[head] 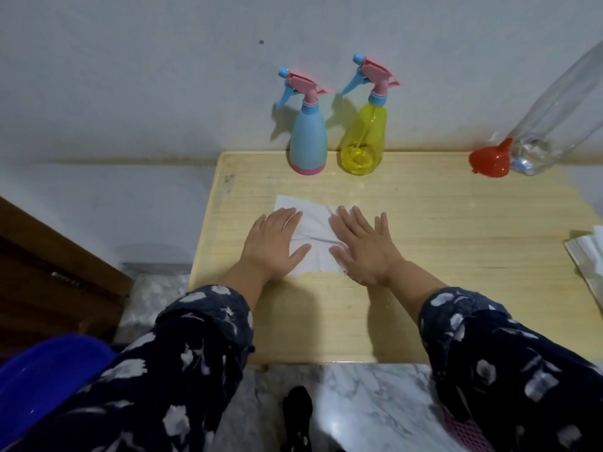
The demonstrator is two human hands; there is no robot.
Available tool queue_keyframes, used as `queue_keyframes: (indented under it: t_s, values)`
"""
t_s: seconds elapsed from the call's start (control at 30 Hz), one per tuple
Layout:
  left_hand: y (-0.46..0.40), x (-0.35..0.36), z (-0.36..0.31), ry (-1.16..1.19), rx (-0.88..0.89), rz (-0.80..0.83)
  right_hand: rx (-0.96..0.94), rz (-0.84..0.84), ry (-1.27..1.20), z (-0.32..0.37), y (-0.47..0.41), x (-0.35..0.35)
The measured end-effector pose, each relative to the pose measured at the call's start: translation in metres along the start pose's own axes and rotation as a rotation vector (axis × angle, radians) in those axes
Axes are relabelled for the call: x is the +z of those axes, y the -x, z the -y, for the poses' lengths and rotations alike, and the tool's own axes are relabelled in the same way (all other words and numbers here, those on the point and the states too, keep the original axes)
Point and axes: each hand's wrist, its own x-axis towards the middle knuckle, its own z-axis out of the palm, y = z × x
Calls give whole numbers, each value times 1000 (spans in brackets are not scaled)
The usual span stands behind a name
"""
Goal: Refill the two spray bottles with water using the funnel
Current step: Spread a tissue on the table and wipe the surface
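A: What is closest to us?

B: Two dark blue sleeves with white flowers [182, 363]. Under them is a shiny grey and white marble floor [359, 409]. A round blue plastic tub [42, 373] sits low on the left.

A: Where are the hands?

B: Both lie flat on a thin white paper sheet [315, 233]. The paper is crinkled between them. The left hand [274, 244] has straight fingers held close together, and it holds nothing. The right hand [365, 247] has its fingers spread wide and presses down, and it holds nothing too.

A: What is the paper on?

B: A light wooden table [440, 243] with a smooth top and rounded corners.

A: Where are the spray bottles?

B: At the back edge, by the pale wall [130, 76]. The solid blue spray bottle with a pink base [308, 138] stands just beside the see-through yellow spray bottle [363, 138]. Both stand up straight and have pink and blue trigger tops on.

A: And the funnel?

B: The small red plastic funnel [489, 158] is far to the right, mouth down. It sits just beside a big clear plastic bottle [554, 109].

A: Anything else?

B: A stack of white paper [590, 252] at the right edge, and dark brown wooden furniture [49, 272] on the left.
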Motion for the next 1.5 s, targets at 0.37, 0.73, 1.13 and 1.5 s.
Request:
queue_keyframes:
  t_s: [0.37,0.73,1.13,1.5]
  values:
    - [-31,0,19,-80,165,188,-78,-38,75,-21,-24,8]
    - [39,13,3,-109,222,77,-183,-5,77,-4,32,20]
    - [128,18,-41,-134,124,184,-254,21,107,17,109,33]
    - [184,23,-71,-59,89,185,-277,52,83,28,164,45]
